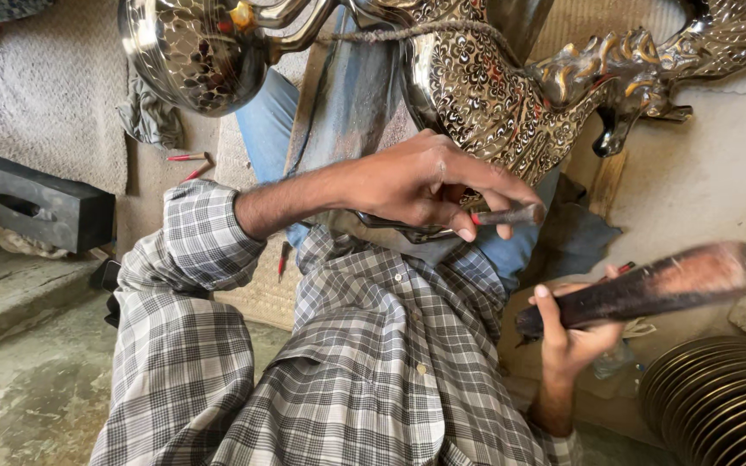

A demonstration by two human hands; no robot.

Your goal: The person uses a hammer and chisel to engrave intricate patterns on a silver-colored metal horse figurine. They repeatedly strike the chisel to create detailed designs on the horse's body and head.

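A large shiny engraved metal vessel (485, 95) with an ornate curved handle (632, 69) lies across my lap. My left hand (429, 185) rests against its patterned side, pinching a short dark chisel (511, 216) whose tip points at the metal. My right hand (572, 332) grips a dark wooden mallet (658, 285), raised to the right of the vessel and blurred by motion. A round engraved part of the vessel (192, 52) sits at the upper left. Both arms wear a checked shirt.
A dark rectangular block (41, 207) lies at the left on a stone step. A stack of round metal plates (723, 406) stands at the lower right. Small red-tipped tools (187, 157) lie on the floor mat near my leg.
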